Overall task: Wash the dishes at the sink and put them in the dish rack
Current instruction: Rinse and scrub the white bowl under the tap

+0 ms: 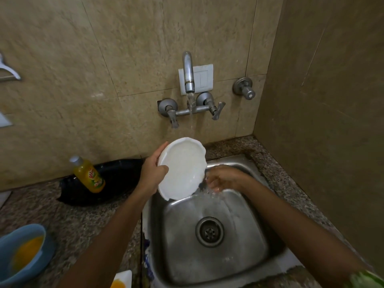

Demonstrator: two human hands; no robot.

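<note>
Beige stone tiles back a speckled granite counter (pixel 87 217) with a steel sink (pixel 209 231) set into its right part, close to a side wall on the right.

A white plate (pixel 182 169) is held tilted over the sink's back left corner, its face turned toward the camera, its top edge just under the stream of water (pixel 192 121) falling from the tap (pixel 188 71). The left hand (pixel 153 171) grips the plate's left rim: the thumb lies curled over the front face, and the fingers (pixel 161 149) wrap behind the edge. The right hand (pixel 223 177) sits at the plate's lower right edge, fingers loosely bent in the runoff; blur and splashing water hide whether they pinch the rim or only touch it. Water spills off the plate's low edge into the basin.

Below the hands the basin lies open down to the drain (pixel 209 231). The plate's left edge overhangs the sink's rim toward the counter; its top edge stands near the wall and the tap handles.

On the counter to the left, a yellow soap bottle (pixel 89 175) leans over a black tray (pixel 99 181). Nearer the camera, at the left edge, sits a blue bowl (pixel 22 252) with yellow liquid inside. A white dish (pixel 122 279) with something orange shows at the bottom edge.
</note>
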